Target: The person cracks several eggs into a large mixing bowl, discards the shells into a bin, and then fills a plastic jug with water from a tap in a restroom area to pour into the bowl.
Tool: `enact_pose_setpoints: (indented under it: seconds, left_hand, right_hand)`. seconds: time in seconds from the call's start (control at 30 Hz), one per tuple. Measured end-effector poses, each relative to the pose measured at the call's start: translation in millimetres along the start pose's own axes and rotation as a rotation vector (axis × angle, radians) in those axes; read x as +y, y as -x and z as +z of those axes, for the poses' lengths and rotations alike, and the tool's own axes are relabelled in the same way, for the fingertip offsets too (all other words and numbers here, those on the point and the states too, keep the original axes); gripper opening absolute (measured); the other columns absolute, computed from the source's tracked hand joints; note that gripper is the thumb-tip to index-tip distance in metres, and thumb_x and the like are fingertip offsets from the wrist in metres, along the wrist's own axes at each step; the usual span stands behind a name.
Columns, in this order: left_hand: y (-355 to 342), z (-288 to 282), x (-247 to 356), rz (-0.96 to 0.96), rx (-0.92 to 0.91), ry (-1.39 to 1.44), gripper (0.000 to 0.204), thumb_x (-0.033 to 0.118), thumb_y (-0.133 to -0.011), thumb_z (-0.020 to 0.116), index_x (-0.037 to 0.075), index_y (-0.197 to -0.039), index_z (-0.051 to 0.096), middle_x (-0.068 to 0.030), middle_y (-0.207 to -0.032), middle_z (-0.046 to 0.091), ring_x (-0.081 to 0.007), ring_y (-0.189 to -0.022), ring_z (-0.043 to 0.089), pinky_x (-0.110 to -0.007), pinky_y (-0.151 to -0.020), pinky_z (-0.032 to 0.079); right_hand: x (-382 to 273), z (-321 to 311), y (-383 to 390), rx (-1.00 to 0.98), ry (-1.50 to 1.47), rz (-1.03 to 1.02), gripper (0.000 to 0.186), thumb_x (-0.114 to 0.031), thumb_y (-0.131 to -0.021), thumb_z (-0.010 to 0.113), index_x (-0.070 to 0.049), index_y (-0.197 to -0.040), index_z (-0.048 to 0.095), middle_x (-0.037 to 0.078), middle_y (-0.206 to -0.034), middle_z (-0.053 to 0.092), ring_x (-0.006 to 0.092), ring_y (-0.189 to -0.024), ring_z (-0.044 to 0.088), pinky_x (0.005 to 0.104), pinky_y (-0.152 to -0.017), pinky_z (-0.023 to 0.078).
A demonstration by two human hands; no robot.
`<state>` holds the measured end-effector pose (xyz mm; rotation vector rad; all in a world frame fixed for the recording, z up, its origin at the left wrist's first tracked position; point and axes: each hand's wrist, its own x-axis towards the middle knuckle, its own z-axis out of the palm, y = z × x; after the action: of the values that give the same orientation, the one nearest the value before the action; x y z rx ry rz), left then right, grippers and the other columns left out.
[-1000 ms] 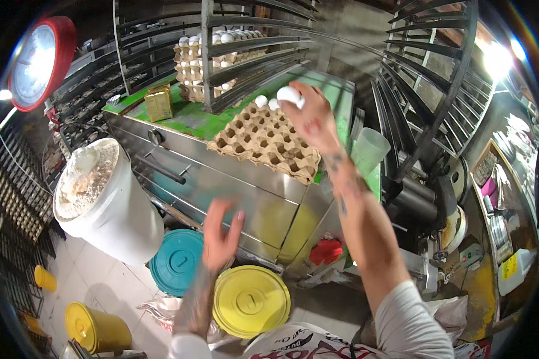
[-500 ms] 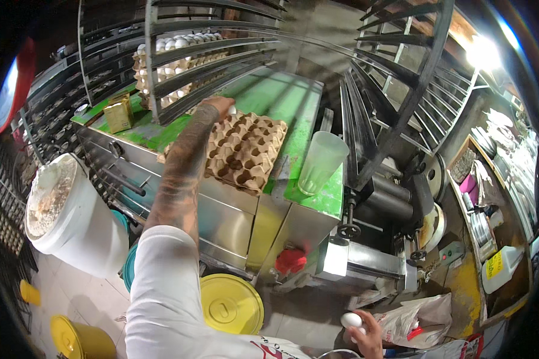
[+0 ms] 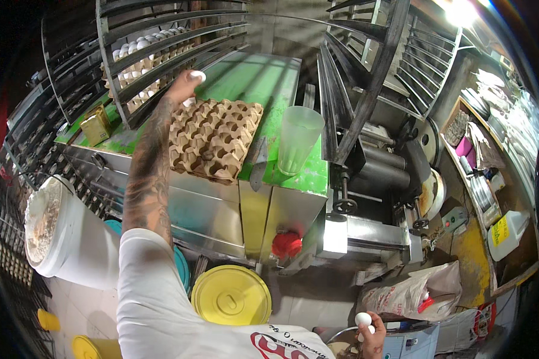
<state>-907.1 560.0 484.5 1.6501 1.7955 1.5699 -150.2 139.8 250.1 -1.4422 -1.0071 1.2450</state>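
Observation:
Stretched far forward, my left hand [image 3: 182, 88] pinches a white egg [image 3: 197, 76] above the back left corner of a brown cardboard egg tray [image 3: 215, 140]. Another white egg [image 3: 189, 102] shows just under the fingers; I cannot tell if it is held or sits in the tray. Most cups of the tray show bare cardboard. Low at the right, my right hand [image 3: 374, 341] is closed around white eggs [image 3: 363, 319], at least two of them showing. It is beside a round metal bowl [image 3: 338, 333] with pale contents, partly cut off by the lower edge.
Egg-filled trays [image 3: 144, 63] are stacked behind a metal rack [image 3: 117, 72]. On the green tabletop [image 3: 263, 78] stand a clear plastic pitcher [image 3: 300, 140] and a yellowish box [image 3: 96, 125]. A white flour bucket [image 3: 78, 239] and a yellow lidded bucket [image 3: 230, 296] stand below; rollers [image 3: 383, 167] lie right.
My left hand has risen off the tray's far edge, an egg now plainly in its fingers. My right hand still holds eggs; the bowl beside it has come into view as the view shifted.

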Motion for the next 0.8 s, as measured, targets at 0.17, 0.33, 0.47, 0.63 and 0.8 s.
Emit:
enact_pose_setpoints:
  seconds: [0.17, 0.33, 0.47, 0.63, 0.8]
  left_hand:
    - [14, 29, 31, -0.250, 0.129, 0.849, 0.045, 0.045, -0.093, 0.065, 0.009, -0.119, 0.056, -0.0083, -0.107, 0.061, -0.0184, -0.087, 0.061, -0.036, -0.063, 0.050]
    - [11, 18, 39, -0.423, 0.216, 0.556, 0.029, 0.027, -0.089, 0.067, 0.003, -0.105, 0.061, -0.0088, -0.101, 0.059, -0.0196, -0.082, 0.062, -0.031, -0.056, 0.052]
    - [1, 16, 19, 0.012, 0.137, -0.359, 0.023, 0.018, -0.088, 0.062, -0.001, -0.102, 0.064, -0.0181, -0.094, 0.064, -0.0301, -0.086, 0.065, -0.042, -0.070, 0.056]
    - [-14, 87, 25, 0.031, -0.235, -0.632, 0.043, 0.036, -0.097, 0.057, 0.001, -0.121, 0.065, -0.0181, -0.121, 0.067, -0.0319, -0.112, 0.061, -0.045, -0.096, 0.046]
    - [-18, -1, -27, -0.345, -0.036, -0.397, 0.054, 0.039, -0.097, 0.063, 0.012, -0.143, 0.052, -0.0117, -0.136, 0.058, -0.0210, -0.100, 0.063, -0.042, -0.087, 0.052]
  right_hand:
    - [4, -6, 0, 0.070, 0.019, -0.024, 0.047, -0.009, -0.084, 0.076, -0.001, -0.126, 0.058, 0.008, -0.098, 0.066, 0.0117, -0.071, 0.062, 0.0255, -0.055, 0.053]
    - [5, 3, 10, 0.053, 0.001, -0.017, 0.047, -0.010, -0.084, 0.077, -0.001, -0.126, 0.058, 0.008, -0.099, 0.065, 0.0122, -0.072, 0.061, 0.0261, -0.058, 0.053]
    - [21, -3, 19, 0.112, 0.038, -0.014, 0.046, -0.011, -0.084, 0.076, 0.000, -0.125, 0.058, 0.008, -0.102, 0.065, 0.0136, -0.074, 0.062, 0.0277, -0.059, 0.053]
    - [-14, -16, 51, 0.253, 0.219, 0.026, 0.048, -0.013, -0.086, 0.075, 0.003, -0.128, 0.059, 0.010, -0.109, 0.067, 0.0142, -0.090, 0.065, 0.0275, -0.076, 0.054]
    - [-4, -21, 30, 0.135, 0.321, 0.113, 0.052, -0.025, -0.087, 0.077, -0.002, -0.130, 0.060, 0.008, -0.118, 0.067, 0.0157, -0.104, 0.063, 0.0305, -0.092, 0.051]
